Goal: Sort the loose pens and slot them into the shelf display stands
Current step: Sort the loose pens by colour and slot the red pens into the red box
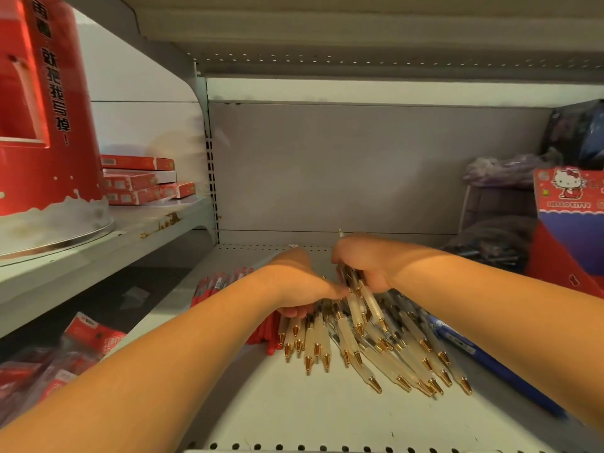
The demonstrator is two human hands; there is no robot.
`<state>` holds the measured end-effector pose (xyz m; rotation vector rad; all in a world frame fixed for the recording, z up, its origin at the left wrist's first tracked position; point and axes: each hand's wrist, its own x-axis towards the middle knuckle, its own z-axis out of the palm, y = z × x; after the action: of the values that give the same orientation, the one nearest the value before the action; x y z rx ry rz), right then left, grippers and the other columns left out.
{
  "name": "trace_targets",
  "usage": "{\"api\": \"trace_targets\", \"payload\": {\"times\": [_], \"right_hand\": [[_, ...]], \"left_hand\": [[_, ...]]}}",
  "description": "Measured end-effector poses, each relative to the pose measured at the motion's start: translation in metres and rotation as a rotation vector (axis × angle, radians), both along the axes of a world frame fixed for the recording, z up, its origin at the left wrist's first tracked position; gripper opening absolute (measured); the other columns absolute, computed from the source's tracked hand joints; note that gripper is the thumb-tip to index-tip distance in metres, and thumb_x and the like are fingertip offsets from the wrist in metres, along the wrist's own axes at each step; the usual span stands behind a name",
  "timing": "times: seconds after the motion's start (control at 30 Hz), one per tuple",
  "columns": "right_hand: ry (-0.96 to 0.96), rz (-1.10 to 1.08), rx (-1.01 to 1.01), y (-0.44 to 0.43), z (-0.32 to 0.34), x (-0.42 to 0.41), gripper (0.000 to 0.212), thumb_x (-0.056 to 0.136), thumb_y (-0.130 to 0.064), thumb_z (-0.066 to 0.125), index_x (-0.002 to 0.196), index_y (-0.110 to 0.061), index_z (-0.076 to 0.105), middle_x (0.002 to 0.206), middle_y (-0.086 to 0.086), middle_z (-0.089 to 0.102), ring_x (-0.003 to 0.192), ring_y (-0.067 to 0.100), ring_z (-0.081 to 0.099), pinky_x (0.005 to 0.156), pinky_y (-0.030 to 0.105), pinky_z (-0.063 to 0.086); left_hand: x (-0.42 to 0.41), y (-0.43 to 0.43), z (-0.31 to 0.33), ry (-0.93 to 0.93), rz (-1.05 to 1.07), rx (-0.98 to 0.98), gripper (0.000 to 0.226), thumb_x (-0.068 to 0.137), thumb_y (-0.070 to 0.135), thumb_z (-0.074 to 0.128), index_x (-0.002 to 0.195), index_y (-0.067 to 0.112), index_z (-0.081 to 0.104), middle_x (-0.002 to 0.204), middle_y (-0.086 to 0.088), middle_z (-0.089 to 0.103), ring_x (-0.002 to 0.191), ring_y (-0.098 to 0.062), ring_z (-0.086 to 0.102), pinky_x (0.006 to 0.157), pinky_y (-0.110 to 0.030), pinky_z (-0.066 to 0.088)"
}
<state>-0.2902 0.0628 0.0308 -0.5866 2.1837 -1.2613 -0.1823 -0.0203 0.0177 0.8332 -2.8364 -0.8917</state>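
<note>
Pens point(344, 333), gold-tipped, frosted barrels, heaped on shelf point(294, 413). Right hand point(362, 266) grasps several; left hand point(300, 286) lies on heap, grip indiscernible.

A shop — metal display shelving point(327, 416), boxed stationery point(137, 163).

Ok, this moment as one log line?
right hand: grips a few pens | left hand: on pen pile | red pens: left of pile
</note>
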Motion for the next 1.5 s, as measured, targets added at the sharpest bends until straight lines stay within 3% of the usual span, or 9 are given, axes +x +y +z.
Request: {"api": "trace_targets", "payload": {"times": [0.23, 0.47, 0.63, 0.77, 0.93, 1.1, 1.27, 1.4, 1.5], "right_hand": [[-0.139, 0.087, -0.075, 0.016, -0.007, 0.007, 0.013, 0.098, 0.004, 0.041, 0.093, -0.004, 0.049, 0.081, 0.013, 0.044, 0.063, 0.018, 0.040, 0.056, 0.028, 0.040], [-0.075, 0.175, -0.049, 0.008, -0.001, 0.025, 0.018, 0.097, 0.004, 0.048, 0.115, 0.001, 0.049, 0.117, 0.022, 0.055, 0.079, 0.022, 0.052, 0.059, 0.026, 0.046], [-0.196, 0.198, -0.152, 0.009, -0.003, 0.030, 0.010, 0.095, 0.001, 0.048, 0.098, 0.000, 0.057, 0.093, 0.013, 0.058, 0.081, 0.021, 0.058, 0.076, 0.030, 0.053], [-0.249, 0.141, -0.208, 0.018, -0.004, 0.026, 0.025, 0.099, 0.001, 0.040, 0.123, -0.001, 0.050, 0.108, 0.014, 0.057, 0.090, 0.023, 0.062, 0.070, 0.033, 0.059], [-0.233, 0.200, -0.191, 0.029, -0.007, 0.020, 0.034, 0.097, 0.011, 0.039, 0.125, -0.003, 0.054, 0.123, 0.021, 0.058, 0.106, 0.031, 0.065, 0.086, 0.036, 0.058], [0.036, 0.274, -0.080, 0.039, -0.009, 0.013, 0.043, 0.091, 0.012, 0.053, 0.127, -0.010, 0.060, 0.109, 0.015, 0.064, 0.093, 0.027, 0.070, 0.071, 0.028, 0.061], [0.058, 0.316, -0.084, 0.041, -0.008, 0.013, 0.053, 0.088, 0.009, 0.061, 0.137, -0.007, 0.050, 0.102, 0.021, 0.067, 0.064, 0.017, 0.068, 0.055, 0.020, 0.054], [0.057, 0.273, -0.116, 0.037, -0.009, 0.011, 0.036, 0.083, 0.002, 0.071, 0.116, -0.003, 0.057, 0.091, 0.017, 0.071, 0.065, 0.016, 0.071, 0.060, 0.021, 0.056], [0.128, 0.289, -0.096, 0.036, -0.010, 0.011, 0.010, 0.081, -0.006, 0.076, 0.089, -0.005, 0.070, 0.085, 0.008, 0.073, 0.070, 0.011, 0.073, 0.065, 0.018, 0.056]], "left_hand": [[0.002, 0.002, 0.000, -0.018, -0.039, -0.104, 0.023, 0.081, 0.032, 0.070, 0.070, 0.013, 0.063, 0.052, 0.001, 0.052, 0.046, -0.018, 0.047, 0.049, -0.023, 0.043], [0.005, -0.008, 0.002, 0.071, 0.042, 0.263, 0.014, 0.086, 0.008, 0.065, 0.074, 0.006, 0.058, 0.038, 0.002, 0.050, 0.030, -0.009, 0.046, 0.038, -0.015, 0.042], [0.006, -0.010, 0.002, 0.159, 0.141, 0.348, 0.015, 0.091, 0.016, 0.061, 0.089, 0.001, 0.060, 0.062, -0.010, 0.062, 0.039, -0.016, 0.057, 0.045, -0.025, 0.053], [0.010, -0.007, 0.005, 0.130, 0.065, 0.348, 0.043, 0.078, 0.042, 0.079, 0.102, 0.011, 0.061, 0.086, -0.008, 0.062, 0.044, -0.013, 0.060, 0.047, -0.022, 0.051], [0.014, -0.004, 0.006, 0.120, 0.025, 0.324, 0.034, 0.074, 0.024, 0.086, 0.095, 0.013, 0.062, 0.069, -0.005, 0.066, 0.047, -0.012, 0.062, 0.050, -0.021, 0.053], [0.012, -0.006, 0.005, 0.132, 0.051, 0.337, 0.012, 0.084, 0.005, 0.070, 0.092, 0.009, 0.063, 0.081, -0.012, 0.065, 0.053, -0.015, 0.063, 0.054, -0.023, 0.056], [0.011, -0.007, 0.003, 0.131, 0.062, 0.323, 0.018, 0.086, 0.005, 0.059, 0.103, 0.004, 0.064, 0.077, -0.009, 0.058, 0.049, -0.012, 0.056, 0.050, -0.021, 0.051], [0.010, -0.009, 0.001, 0.172, 0.081, 0.312, 0.042, 0.086, 0.005, 0.067, 0.120, 0.016, 0.046, 0.081, -0.011, 0.059, 0.054, -0.014, 0.058, 0.049, -0.023, 0.053], [0.011, -0.007, 0.003, 0.173, 0.057, 0.273, 0.021, 0.086, 0.010, 0.070, 0.100, 0.015, 0.055, 0.077, -0.007, 0.060, 0.046, -0.010, 0.059, 0.049, -0.022, 0.053]]}}
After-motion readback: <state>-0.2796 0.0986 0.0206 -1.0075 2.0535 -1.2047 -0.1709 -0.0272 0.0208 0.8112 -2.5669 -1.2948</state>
